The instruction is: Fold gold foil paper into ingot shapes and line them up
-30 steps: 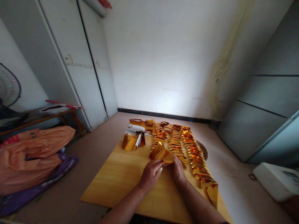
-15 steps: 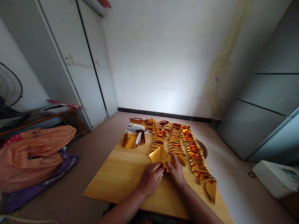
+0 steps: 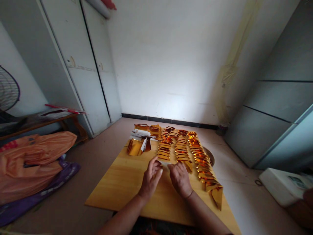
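Note:
My left hand [image 3: 149, 178] and my right hand [image 3: 180, 179] rest side by side on a wooden board [image 3: 127, 186]. Between their fingertips they pinch a folded gold foil sheet [image 3: 165, 164], of which only a thin pale edge shows. Just beyond the hands lie three long rows of folded gold foil pieces [image 3: 182, 148], running away from me. The right row [image 3: 204, 168] ends near my right wrist. A stack of unfolded gold sheets [image 3: 137, 147] sits at the board's far left.
An orange plastic bag [image 3: 31, 163] over a purple one lies on the floor at left. White cabinet doors [image 3: 80, 71] stand behind it, a fan [image 3: 8, 91] at far left. A white box [image 3: 283, 186] sits at right by grey panels.
The gold sheet, spread as a wide flap a second ago, has been folded down flat. Both hands have slid slightly toward me and now nearly cover it.

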Motion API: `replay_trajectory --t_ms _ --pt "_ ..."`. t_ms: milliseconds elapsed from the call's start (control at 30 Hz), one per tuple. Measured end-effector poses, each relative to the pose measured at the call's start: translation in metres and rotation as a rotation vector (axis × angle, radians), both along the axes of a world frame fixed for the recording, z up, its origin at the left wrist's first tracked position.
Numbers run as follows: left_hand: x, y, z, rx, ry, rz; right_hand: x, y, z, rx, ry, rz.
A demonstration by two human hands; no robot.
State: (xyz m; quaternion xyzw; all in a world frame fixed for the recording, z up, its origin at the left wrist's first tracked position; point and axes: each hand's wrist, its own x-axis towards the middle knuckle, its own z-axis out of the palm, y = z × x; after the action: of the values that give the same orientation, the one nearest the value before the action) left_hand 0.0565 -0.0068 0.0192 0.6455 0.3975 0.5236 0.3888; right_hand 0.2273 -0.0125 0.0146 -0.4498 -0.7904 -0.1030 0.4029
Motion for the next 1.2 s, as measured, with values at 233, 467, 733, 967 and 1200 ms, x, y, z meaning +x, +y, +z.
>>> replay_trajectory --t_ms 233,467,733,967,1200 --pt "-0.006 0.04 -0.001 -0.253 -0.125 0.243 -0.019 -0.009 0.001 0.164 -0.282 0.28" --pt "-0.014 0.054 -0.027 -0.239 0.271 0.162 -0.015 -0.012 -0.018 -0.001 -0.346 0.317" --pt "-0.019 0.054 -0.036 0.076 0.633 0.127 0.008 -0.015 -0.024 -0.158 -0.241 0.184" --pt "-0.021 0.035 -0.019 0.34 0.882 0.211 0.006 -0.015 -0.019 -0.305 -0.252 0.285" --pt "-0.04 0.03 -0.032 0.324 0.756 -0.042 0.015 -0.008 -0.02 -0.367 -0.116 0.363"
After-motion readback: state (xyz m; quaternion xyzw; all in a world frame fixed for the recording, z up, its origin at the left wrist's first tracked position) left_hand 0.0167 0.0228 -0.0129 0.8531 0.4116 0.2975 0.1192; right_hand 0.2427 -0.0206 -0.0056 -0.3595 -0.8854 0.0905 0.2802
